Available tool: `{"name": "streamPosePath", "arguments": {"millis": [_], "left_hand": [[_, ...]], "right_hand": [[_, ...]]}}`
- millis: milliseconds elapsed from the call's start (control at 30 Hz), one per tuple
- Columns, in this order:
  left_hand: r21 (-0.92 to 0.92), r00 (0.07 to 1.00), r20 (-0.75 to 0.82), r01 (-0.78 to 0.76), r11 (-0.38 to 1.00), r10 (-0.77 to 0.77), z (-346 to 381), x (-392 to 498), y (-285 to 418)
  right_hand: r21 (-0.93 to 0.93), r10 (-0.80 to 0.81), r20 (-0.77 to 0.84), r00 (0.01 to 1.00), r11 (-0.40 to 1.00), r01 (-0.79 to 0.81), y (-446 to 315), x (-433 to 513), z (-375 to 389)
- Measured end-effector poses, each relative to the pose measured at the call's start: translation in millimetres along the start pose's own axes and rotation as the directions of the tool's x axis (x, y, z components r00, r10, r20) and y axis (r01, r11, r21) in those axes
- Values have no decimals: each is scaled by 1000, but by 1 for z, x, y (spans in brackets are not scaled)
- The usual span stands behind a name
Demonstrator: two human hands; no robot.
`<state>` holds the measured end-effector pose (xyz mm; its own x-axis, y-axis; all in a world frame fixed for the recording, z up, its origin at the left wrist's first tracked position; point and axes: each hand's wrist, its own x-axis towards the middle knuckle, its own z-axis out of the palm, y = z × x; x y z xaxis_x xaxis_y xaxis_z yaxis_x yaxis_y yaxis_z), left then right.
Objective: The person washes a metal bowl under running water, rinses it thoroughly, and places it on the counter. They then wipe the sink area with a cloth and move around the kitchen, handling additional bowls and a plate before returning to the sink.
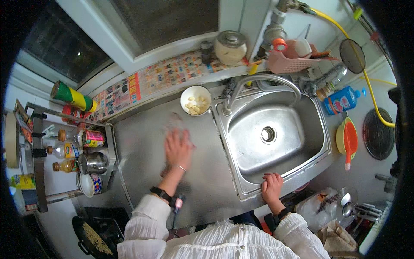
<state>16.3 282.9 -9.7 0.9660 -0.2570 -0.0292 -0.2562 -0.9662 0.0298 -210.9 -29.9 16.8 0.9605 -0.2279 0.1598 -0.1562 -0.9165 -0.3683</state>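
My left hand [178, 150] is over the stainless steel counter [139, 139], left of the sink, fingers spread and blurred; a blurred, see-through patch lies just beyond the fingertips, and I cannot tell what it is. No object shows in the hand. Resting on the front rim of the stainless steel sink [265, 136] is my right hand [272, 187], fingers slightly bent, holding nothing visible. A white bowl [195, 100] with several pale pieces, perhaps garlic cloves, stands at the back of the counter beside the curved faucet [268, 77].
Left, a rack holds bottles and a metal pot [93, 163]; below it is a wok [90, 239] with food. A glass jar [230, 48] stands on the sill. Right of the sink are a blue detergent bottle [341, 101] and a yellow bowl [342, 137] with a red strainer.
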Motion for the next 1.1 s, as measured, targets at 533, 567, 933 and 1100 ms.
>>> {"name": "streamPosePath", "arguments": {"millis": [533,567,933,1100], "left_hand": [[-952,745,307,247,-182,-593,-21,98,56],[-908,765,402,263,-326,-504,-27,105,50],[-857,794,450,254,-449,-408,-52,-20,-25],[-852,758,500,343,-396,-418,-75,-98,-46]], "right_hand": [[309,-220,76,973,933,187,-35,63,-12],[358,-327,57,943,889,286,-48,77,-6],[74,-597,379,707,781,620,-175,149,107],[-31,-425,205,882,898,439,-166,250,141]]}}
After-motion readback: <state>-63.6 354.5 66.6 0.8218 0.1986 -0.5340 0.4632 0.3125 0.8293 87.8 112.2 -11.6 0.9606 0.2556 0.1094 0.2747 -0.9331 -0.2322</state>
